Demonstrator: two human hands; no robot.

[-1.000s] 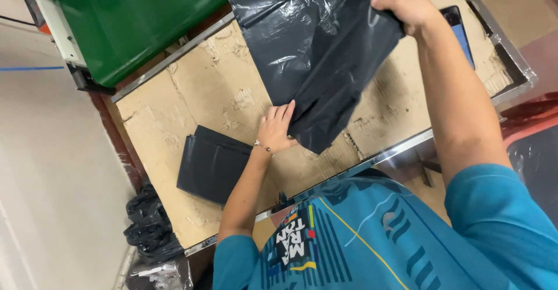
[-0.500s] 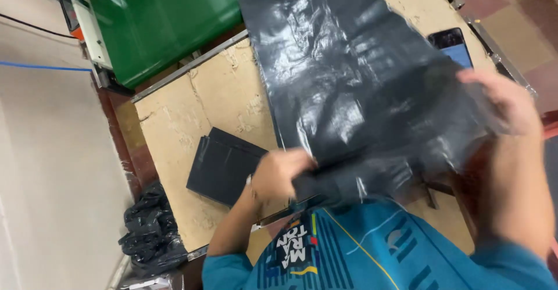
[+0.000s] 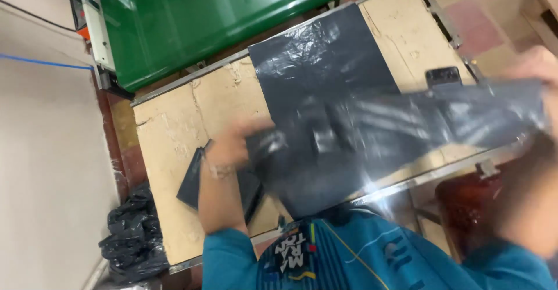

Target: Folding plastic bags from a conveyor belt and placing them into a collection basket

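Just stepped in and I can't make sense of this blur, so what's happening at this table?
A person in a blue shirt holds a thin black plastic bag stretched between both hands above a cardboard-covered table. The left hand grips one end, the right hand the other; both are motion-blurred. A flat stack of folded black bags lies beside the left hand, and a dark phone rests nearby.

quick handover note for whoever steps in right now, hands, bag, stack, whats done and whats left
Left hand: gripping one end of the black plastic bag, just above the stack of folded bags.
Right hand: gripping the bag's other end at the table's right edge, blurred.
The bag is stretched across the cardboard-covered table, part of it lying flat toward the green machine.
Done: one folded stack on the table.
Left: this bag is not yet folded.
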